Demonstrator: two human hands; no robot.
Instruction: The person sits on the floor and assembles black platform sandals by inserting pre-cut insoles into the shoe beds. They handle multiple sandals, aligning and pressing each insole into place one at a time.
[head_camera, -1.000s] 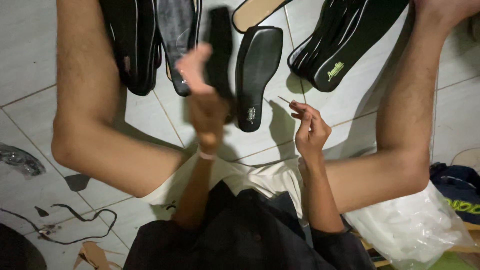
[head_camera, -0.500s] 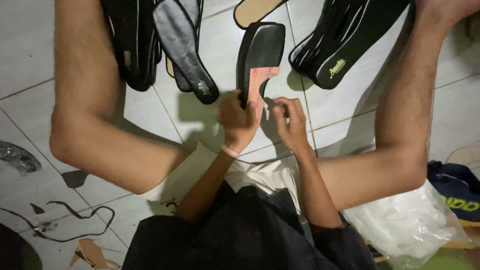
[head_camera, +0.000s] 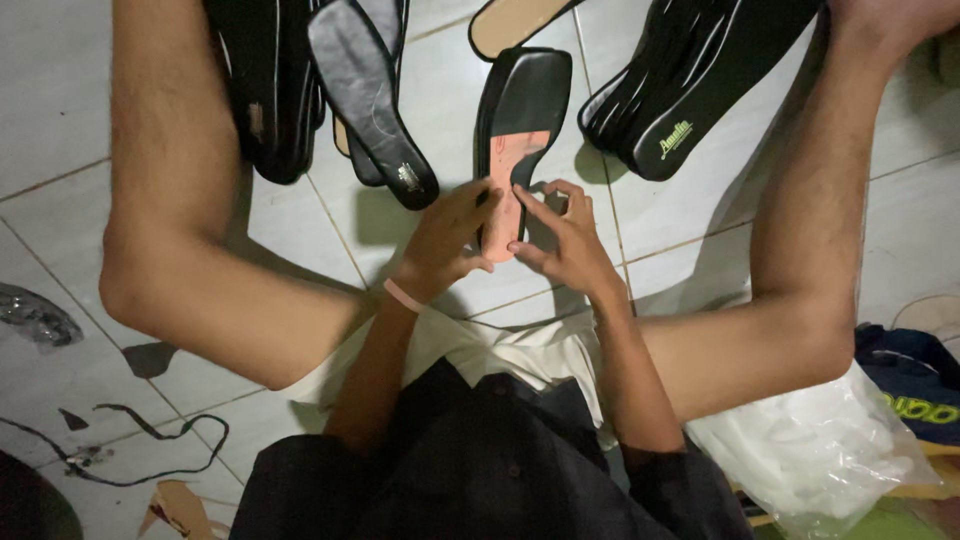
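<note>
Left hand (head_camera: 447, 243) and right hand (head_camera: 566, 236) close together, fingers curled (pinching), forearms converging from below

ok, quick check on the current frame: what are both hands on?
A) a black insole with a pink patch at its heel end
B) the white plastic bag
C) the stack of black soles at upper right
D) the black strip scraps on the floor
A: the left hand and right hand both pinch the near end of the black insole, right where its pink patch shows, on the tiled floor.
</note>
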